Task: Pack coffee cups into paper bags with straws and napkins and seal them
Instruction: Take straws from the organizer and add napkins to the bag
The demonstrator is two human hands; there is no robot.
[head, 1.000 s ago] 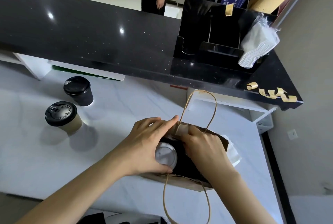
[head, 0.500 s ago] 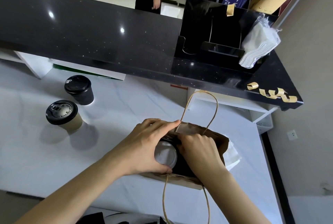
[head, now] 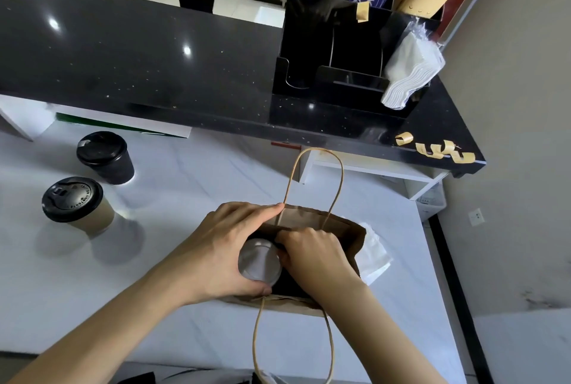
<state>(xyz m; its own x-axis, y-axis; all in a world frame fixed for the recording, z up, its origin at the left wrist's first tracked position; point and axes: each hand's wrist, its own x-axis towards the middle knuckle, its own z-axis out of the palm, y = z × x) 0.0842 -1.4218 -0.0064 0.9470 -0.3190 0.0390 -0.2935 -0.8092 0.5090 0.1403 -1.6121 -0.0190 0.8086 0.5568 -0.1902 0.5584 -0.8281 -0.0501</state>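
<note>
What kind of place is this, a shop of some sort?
Most likely the serving side of a coffee shop counter. Lidded takeaway cups stand on the white worktop, a black organiser on the dark counter holds straws and napkins, and hands pack a paper bag.

Brown paper bag point(head: 312, 219) — white-lidded cup point(head: 259, 262) inside; black cup point(head: 106, 157); tan cup point(head: 77, 206), black lid — white napkins point(head: 408, 71).

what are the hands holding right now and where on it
The left hand grips the paper bag at its open left rim, beside the white-lidded cup. The right hand reaches inside the bag; its hold cannot be told.
</note>
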